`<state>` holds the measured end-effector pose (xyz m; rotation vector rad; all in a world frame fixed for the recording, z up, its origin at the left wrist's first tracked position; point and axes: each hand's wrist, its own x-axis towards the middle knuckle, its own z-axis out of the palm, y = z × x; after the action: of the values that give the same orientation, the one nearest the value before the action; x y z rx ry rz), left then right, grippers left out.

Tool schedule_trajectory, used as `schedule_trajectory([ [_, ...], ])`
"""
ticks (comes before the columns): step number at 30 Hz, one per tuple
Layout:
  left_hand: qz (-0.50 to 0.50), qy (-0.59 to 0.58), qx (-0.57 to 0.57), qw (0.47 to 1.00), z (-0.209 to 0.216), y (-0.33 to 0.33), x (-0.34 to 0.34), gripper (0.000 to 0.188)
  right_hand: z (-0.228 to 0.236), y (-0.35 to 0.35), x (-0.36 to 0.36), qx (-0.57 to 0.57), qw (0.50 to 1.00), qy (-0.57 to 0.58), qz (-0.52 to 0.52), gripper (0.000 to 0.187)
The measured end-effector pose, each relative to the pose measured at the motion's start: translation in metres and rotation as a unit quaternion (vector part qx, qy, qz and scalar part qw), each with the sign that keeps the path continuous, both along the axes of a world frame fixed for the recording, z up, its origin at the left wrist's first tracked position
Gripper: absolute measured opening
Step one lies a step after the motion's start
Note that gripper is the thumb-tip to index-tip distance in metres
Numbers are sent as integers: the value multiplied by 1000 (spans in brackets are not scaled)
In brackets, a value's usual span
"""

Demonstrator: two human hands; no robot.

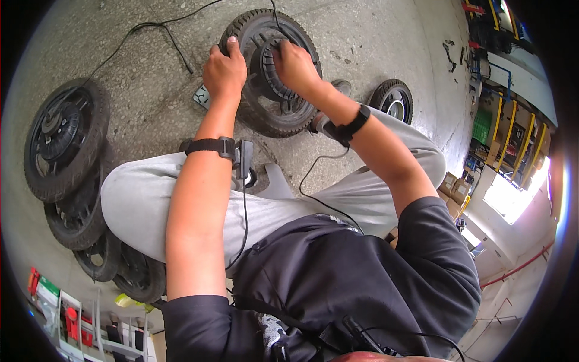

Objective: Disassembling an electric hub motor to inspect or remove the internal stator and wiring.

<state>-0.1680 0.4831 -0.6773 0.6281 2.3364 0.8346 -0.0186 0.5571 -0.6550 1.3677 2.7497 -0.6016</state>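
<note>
Black shirt [356, 277] foremost, right hand [297, 67] partly hides wheel hub [269, 75].

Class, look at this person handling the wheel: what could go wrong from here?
The wheel might slip, since the left hand is at the tyre's edge. The right hand, close to the hub cable, could tug it. The slack cord hanging from the left wrist strap might snag as the arm moves.
</note>
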Motion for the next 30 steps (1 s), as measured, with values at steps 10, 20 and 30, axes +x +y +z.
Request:
schedule_trajectory([
  [10, -15, -4, -28, 999, 6, 1, -2, 68, 8, -37, 29, -389, 875, 86, -275, 35],
  [20, 7, 37, -3, 999, -9, -1, 1, 71, -5, -39, 18, -326, 906, 27, -268, 35],
  [30, -32, 7, -15, 999, -3, 7, 3, 88, 22, -43, -20, -440, 618, 184, -626, 24],
])
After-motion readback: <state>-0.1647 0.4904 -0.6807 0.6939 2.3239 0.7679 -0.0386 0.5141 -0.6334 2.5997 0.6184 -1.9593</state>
